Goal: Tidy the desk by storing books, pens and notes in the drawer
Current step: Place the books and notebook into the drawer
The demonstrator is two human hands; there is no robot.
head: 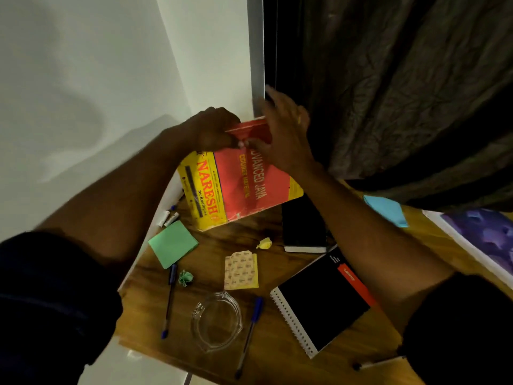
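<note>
While both hands, left hand (pixel 213 132) and right hand (pixel 283 134), fingers clamped on the red book (pixel 249 187) at twelve o'clock; barely begun; pens (pixel 251 333), sticky notes (pixel 173 243), spiral notebook (pixel 322 307) unstored.

Red-and-yellow book (pixel 244 187) tilted above the desk's far edge; black spiral notebook (pixel 322 307), black book (pixel 304 226), blue pens (pixel 249 334) and green notes (pixel 173 244) lying flat.

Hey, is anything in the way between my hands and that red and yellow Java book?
Nothing visible. The left hand and right hand both already grip the far edge of the red and yellow paperback book, which is tilted up off the wooden desk. No drawer is in view.
</note>
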